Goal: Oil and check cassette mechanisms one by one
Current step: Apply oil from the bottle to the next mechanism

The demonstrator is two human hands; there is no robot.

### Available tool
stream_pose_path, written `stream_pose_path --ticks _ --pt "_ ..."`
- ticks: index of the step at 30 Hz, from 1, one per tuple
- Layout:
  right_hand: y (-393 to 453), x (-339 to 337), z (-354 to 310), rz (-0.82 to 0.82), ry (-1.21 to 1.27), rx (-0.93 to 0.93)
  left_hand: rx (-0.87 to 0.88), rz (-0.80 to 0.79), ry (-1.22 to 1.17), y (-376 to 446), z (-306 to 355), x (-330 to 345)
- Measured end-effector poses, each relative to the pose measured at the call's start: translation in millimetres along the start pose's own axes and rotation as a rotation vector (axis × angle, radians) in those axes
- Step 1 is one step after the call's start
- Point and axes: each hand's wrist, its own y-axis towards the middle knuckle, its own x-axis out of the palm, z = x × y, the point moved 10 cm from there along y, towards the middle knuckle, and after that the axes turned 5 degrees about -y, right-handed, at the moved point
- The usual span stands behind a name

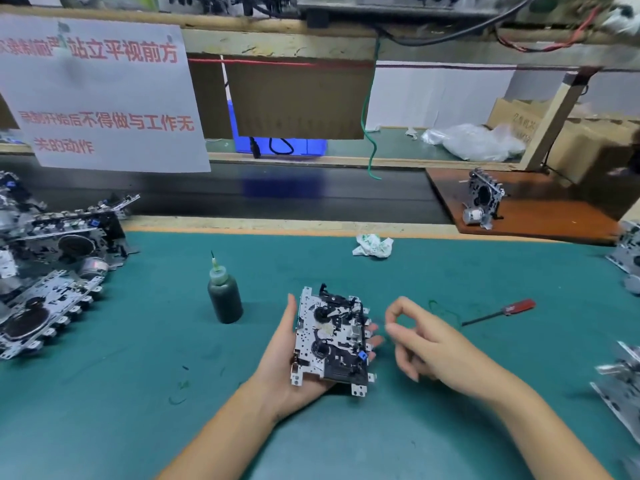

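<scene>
My left hand (277, 362) cradles the cassette mechanism (330, 337) above the table (138, 393), fingers wrapped under its far edge. My right hand (436, 344) hovers beside it, holding nothing, thumb and forefinger nearly meeting. I judge the mechanism light, stiff, sharp-edged, with delicate levers: best held by the plate edges. The oil bottle (225, 296) stands nearby.

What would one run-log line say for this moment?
left hand: holds cassette mechanism | right hand: empty, beside it | oil bottle: upright on mat | screwdriver: lying right
</scene>
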Motion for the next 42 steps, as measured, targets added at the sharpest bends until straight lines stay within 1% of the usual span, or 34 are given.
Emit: stream_pose_path --ticks 1,3,6,9,12,18,25,33,42 --pt "3 10 -3 -0.063 0.075 0.009 -0.006 -0.007 -0.006 1 -1 -1" --pt "7 26 -5 -0.167 0.138 0.041 -0.025 -0.017 -0.002 3 -2 -3" --pt "8 30 1 -0.191 0.172 0.117 -0.052 -0.001 0.055 4 -4 -5" --pt "5 35 2 -0.217 0.201 0.126 -0.063 -0.001 0.076 5 -5 -5" --pt "4 37 4 -0.223 0.232 0.149 -0.062 -0.007 0.087 7 -4 -5" --pt "5 33 4 -0.183 0.141 0.124 -0.07 0.001 0.102 5 -5 -3" --pt "4 33 8 -0.155 0.115 0.138 -0.067 0.02 0.111 5 -5 -3" --pt "-5 38 8 -0.226 0.154 0.195 -0.077 0.054 0.113 3 -5 -5" --pt "-3 41 9 -0.24 0.145 0.207 -0.064 0.09 0.134 3 -4 -4"
